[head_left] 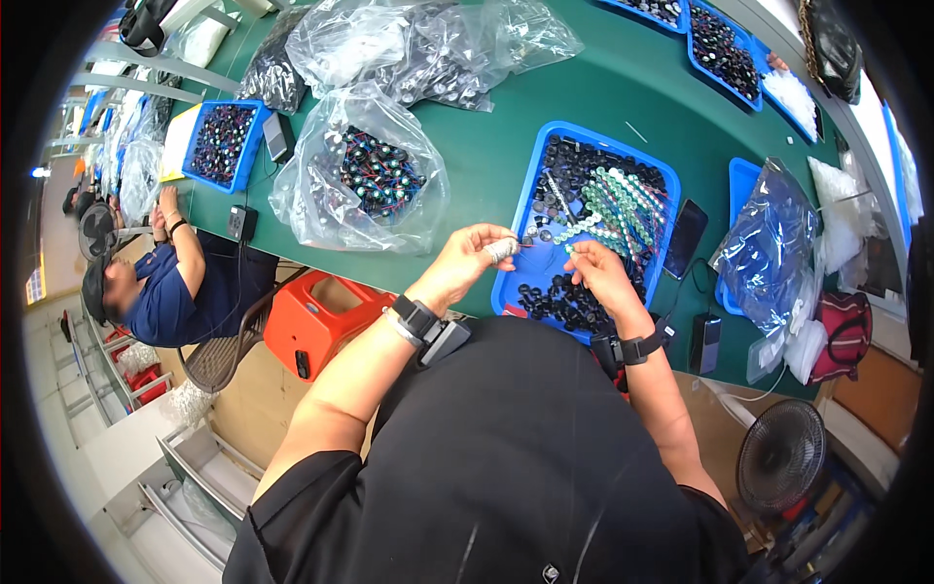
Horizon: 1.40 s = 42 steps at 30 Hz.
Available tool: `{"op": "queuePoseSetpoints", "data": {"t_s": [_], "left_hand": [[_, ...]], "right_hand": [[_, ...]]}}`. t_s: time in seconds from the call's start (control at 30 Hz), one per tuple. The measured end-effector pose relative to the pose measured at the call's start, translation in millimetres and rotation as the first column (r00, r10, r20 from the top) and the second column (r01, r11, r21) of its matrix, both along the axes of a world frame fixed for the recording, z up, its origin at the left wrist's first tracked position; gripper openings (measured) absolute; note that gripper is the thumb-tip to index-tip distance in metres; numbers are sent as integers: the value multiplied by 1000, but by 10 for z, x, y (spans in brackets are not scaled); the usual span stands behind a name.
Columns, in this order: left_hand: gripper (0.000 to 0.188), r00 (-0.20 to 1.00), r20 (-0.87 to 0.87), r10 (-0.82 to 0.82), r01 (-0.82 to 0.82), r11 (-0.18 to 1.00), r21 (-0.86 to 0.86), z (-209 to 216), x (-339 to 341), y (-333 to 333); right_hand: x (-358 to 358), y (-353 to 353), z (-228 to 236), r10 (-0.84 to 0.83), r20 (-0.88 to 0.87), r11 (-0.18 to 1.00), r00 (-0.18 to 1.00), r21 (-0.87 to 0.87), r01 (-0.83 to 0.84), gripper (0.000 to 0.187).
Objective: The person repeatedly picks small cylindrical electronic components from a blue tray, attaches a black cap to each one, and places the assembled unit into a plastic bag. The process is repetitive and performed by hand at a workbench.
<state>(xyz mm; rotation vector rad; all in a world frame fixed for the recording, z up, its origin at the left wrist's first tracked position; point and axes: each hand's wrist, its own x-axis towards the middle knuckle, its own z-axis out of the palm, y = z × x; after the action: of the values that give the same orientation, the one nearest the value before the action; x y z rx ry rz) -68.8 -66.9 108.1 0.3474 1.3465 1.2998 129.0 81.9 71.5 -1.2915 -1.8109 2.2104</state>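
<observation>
Over the near left part of a blue tray [665, 175], my left hand [459, 268] is closed on a small whitish rounded piece [501, 250]. A short reddish wire and a dark round bit show beside its tip. My right hand [605, 277] is closed in a pinch above the tray's middle; what lies between its fingertips is too small to make out. In the tray are many small black round parts [555, 304] and a heap of green round boards with wires [623, 209], lying in rows close to my right hand.
Left of the tray, a clear plastic bag [302, 195] holds wired round parts. More bags [428, 58] lie behind it. A phone [687, 234] and a plastic-covered blue tray [736, 185] are on the right. A co-worker [185, 282] sits at left near a red stool [321, 321]; a fan [780, 456] stands lower right.
</observation>
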Motion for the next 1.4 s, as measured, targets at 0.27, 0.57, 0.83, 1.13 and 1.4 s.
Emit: {"op": "queuePoseSetpoints", "data": {"t_s": [0.27, 0.57, 0.83, 1.13, 1.4], "left_hand": [[18, 910, -410, -63, -80, 943, -324, -788, -31, -246], [30, 242, -957, -161, -56, 982, -179, -1085, -100, -182], [40, 571, -821, 4, -198, 971, -133, -1111, -180, -301], [41, 410, -902, -138, -82, 979, -187, -1112, -123, -236], [38, 454, -883, -117, -105, 977, -184, -1112, -123, -224]], "right_hand": [[-549, 187, -202, -103, 104, 654, 989, 756, -11, 23], [-782, 394, -526, -30, 461, 437, 887, 804, -403, 24], [-825, 126, 219, 143, -15, 349, 990, 936, -36, 16], [-902, -412, -125, 448, 351, 320, 822, 796, -514, 23], [-923, -410, -199, 461, 371, 295, 806, 792, -534, 21]]}}
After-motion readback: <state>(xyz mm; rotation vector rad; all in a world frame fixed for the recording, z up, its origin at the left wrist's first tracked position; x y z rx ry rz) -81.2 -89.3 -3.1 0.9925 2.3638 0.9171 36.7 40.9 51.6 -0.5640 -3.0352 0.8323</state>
